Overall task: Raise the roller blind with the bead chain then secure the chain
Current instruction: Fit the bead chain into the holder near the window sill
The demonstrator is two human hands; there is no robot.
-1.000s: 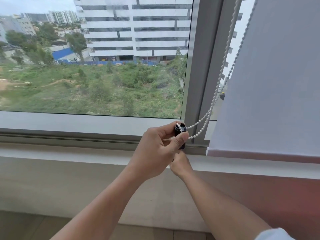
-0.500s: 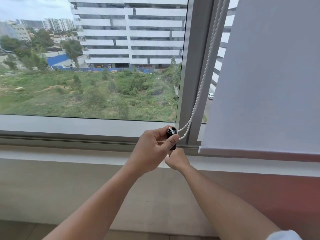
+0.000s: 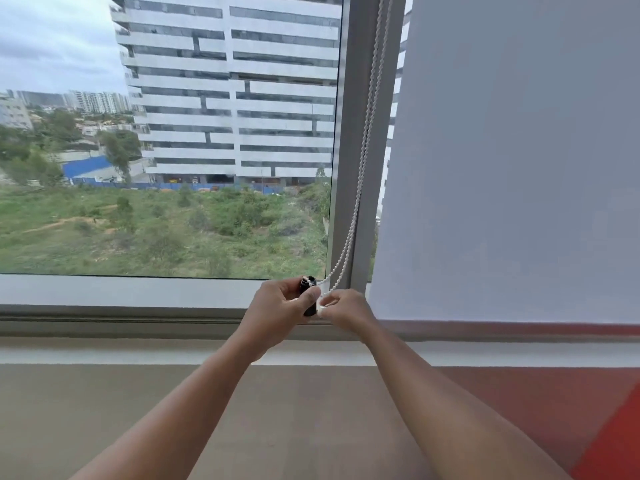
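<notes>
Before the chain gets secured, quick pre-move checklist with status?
1. Left hand gripping the black chain holder: ok.
2. Right hand pinching the bead chain beside the holder: ok.
3. Beads seated at the holder's top: ok, a few show there.
4. Both chain strands run free up the window frame, no snag: ok.
5. Roller blind raised: not ok, its bottom edge sits low near the sill.
6. Holder fixed to the frame: cannot tell.
</notes>
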